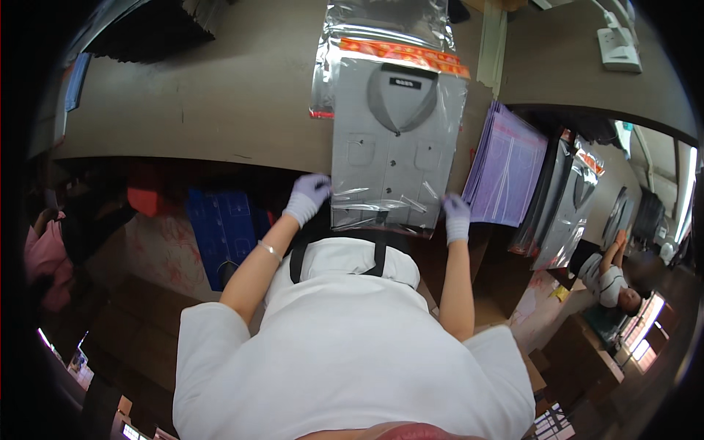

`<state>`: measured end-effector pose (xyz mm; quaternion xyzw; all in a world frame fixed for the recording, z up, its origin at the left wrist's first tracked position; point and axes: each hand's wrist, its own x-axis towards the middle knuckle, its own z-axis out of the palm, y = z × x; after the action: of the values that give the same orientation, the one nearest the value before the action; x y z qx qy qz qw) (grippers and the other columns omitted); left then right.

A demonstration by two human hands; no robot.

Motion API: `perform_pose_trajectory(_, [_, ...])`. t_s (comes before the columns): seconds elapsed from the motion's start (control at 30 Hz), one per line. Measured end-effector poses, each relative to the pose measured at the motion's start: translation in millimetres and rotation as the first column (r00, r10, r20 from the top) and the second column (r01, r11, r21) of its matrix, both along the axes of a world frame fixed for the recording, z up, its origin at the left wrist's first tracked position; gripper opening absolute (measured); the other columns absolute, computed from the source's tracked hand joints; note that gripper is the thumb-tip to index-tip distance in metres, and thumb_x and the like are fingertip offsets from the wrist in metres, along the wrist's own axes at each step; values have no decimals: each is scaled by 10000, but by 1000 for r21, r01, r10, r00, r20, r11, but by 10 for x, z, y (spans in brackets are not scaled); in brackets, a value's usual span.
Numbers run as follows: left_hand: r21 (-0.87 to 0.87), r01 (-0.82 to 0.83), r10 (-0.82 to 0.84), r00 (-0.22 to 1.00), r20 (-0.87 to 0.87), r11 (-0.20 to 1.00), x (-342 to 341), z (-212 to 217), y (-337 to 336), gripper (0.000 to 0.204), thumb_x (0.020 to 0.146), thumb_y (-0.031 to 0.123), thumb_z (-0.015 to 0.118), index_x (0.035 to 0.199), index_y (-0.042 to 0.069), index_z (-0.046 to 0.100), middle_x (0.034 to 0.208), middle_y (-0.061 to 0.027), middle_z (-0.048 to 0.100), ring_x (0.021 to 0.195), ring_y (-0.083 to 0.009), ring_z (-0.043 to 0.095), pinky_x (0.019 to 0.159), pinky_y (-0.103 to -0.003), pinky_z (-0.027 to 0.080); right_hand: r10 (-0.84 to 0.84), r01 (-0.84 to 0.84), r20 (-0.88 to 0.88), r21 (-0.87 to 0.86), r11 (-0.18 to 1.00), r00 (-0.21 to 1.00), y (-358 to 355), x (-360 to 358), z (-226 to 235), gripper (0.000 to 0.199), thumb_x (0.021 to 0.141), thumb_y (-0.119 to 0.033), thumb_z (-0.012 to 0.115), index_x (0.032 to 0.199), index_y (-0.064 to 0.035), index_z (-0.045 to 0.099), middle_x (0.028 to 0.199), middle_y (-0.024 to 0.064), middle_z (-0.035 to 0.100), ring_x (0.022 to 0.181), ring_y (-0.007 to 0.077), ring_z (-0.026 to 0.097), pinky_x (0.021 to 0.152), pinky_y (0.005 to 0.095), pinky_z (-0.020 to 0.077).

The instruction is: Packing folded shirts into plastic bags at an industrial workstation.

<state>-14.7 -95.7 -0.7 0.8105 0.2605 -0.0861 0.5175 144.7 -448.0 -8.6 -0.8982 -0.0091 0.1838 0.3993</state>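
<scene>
A folded grey button-up shirt (392, 158) with a collar and two chest pockets lies flat in a clear plastic bag, its lower end reaching past the table's near edge. An orange-red patterned strip (403, 59) runs across the bag's top. My left hand (312, 192), in a pale lilac glove, is closed at the bag's lower left edge. At the lower right edge, my right hand (456, 211), gloved alike, is closed on the bag's side. Both sets of fingertips are partly hidden. Under the shirt's top end lies more clear, shiny packaging (385, 18).
Purple flat packages (507, 165) are stacked to the right, beside more bagged dark and grey shirts (572, 198). Dark garments (150, 29) sit at the far left of the table (213, 103). Blue packages (224, 231) stand below it. Another person (610, 282) is at the right.
</scene>
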Motion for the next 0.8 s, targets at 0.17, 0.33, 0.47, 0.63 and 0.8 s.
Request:
perform_pose_trajectory(0.17, [-225, 58, -46, 997, 56, 973, -6, 357, -145, 158, 733, 89, 633, 859, -1, 602, 741, -93, 611, 672, -138, 566, 670, -273, 473, -190, 269, -268, 295, 917, 944, 153, -306, 282, 261, 804, -205, 618, 957, 5, 592, 756, 16, 576, 681, 79, 505, 613, 218, 410])
perform_pose_trajectory(0.33, [-431, 97, 28, 961, 274, 897, 447, 1196, 239, 174, 835, 94, 545, 946, -40, 549, 849, -95, 609, 764, -143, 570, 719, -256, 468, -124, 136, -57, 496, 858, 991, 566, 277, 1549, 248, 828, -191, 599, 985, 2, 591, 763, 11, 563, 686, 89, 489, 611, 228, 400])
perform_pose_trajectory(0.47, [-469, 205, -39, 940, 338, 859, 398, 1263, 281, 139, 850, 81, 524, 911, -35, 571, 797, -66, 608, 740, -117, 571, 705, -246, 482, 5, -86, 371, 203, 975, 929, 710, 253, 3019, 345, 824, -130, 580, 1132, 18, 534, 813, 41, 610, 695, 86, 517, 615, 235, 434])
perform_pose_trajectory(0.63, [-513, 205, -132, 976, 176, 834, 203, 920, -33, 201, 886, 118, 472, 927, -50, 576, 808, -85, 618, 745, -134, 592, 719, -249, 485, 334, -344, 403, -49, 938, 852, 1440, 37, 2725, 383, 720, -69, 577, 1102, -67, 564, 857, 158, 616, 697, 225, 618, 667, 251, 484])
perform_pose_trajectory(0.8, [-390, 285, -229, 956, 184, 876, 198, 634, -184, 182, 873, 88, 478, 939, -52, 572, 818, -91, 616, 741, -132, 592, 714, -243, 484, 533, -519, 30, 275, 809, 846, 1939, -361, 1223, 378, 746, -106, 584, 1116, -42, 535, 908, 150, 615, 806, 250, 607, 735, 307, 478])
